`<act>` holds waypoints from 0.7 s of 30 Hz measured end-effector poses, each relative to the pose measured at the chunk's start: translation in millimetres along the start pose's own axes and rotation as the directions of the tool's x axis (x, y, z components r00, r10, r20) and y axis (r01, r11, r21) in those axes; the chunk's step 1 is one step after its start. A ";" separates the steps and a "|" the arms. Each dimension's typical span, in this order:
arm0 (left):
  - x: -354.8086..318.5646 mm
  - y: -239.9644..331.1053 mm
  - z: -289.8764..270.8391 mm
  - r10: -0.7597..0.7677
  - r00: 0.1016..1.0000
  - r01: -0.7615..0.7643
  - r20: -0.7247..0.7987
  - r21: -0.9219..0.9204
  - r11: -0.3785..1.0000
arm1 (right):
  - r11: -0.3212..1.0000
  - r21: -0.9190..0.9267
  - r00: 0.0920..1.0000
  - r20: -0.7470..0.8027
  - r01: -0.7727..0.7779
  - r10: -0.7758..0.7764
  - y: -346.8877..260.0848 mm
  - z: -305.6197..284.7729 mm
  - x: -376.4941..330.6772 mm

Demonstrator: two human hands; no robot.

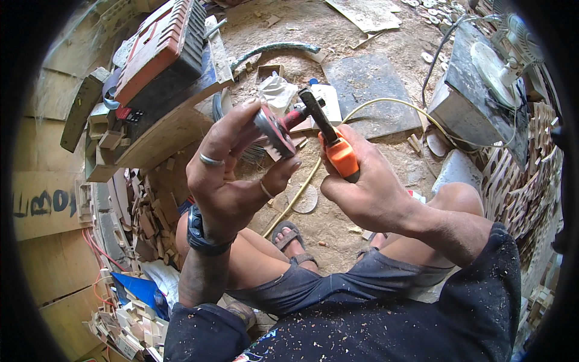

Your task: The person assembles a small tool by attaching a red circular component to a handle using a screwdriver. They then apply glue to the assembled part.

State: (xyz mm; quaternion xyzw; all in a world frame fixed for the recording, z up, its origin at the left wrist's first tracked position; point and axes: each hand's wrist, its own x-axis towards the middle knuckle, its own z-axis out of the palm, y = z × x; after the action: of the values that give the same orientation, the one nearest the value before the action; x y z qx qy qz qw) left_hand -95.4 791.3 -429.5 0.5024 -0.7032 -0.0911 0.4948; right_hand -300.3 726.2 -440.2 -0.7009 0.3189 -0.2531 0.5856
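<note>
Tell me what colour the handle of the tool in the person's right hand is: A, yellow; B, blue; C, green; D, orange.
D: the right hand grips a tool with an orange handle and a dark shaft, held against the red-bodied power tool that the left hand holds.

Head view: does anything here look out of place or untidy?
Yes. Wood offcuts lie heaped on the sawdust-covered floor beside the person's knee, and a yellow cable trails loose across it, behind the left hand and right hand.
</note>
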 end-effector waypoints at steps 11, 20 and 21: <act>3.1 1.3 1.7 -0.600 0.756 0.629 0.261 -0.541 0.558 | 0.999 -0.041 0.999 -0.014 0.031 -0.031 0.0 0.0 -1.4; 0.1 -0.5 -11.0 -0.601 0.621 0.758 0.504 -0.581 0.296 | 0.991 -0.089 0.994 -0.032 0.103 -0.106 7.9 0.6 -0.8; 0.9 0.3 -11.1 -0.583 0.652 0.734 0.485 -0.597 0.324 | 0.990 -0.091 0.993 -0.038 0.111 -0.115 7.9 1.0 -0.4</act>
State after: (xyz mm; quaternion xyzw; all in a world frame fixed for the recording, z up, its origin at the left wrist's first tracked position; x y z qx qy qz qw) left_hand -86.9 794.8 -423.3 0.4791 -0.3712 -0.6125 0.5075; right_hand -301.0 726.3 -448.2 -0.7377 0.3021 -0.2867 0.5313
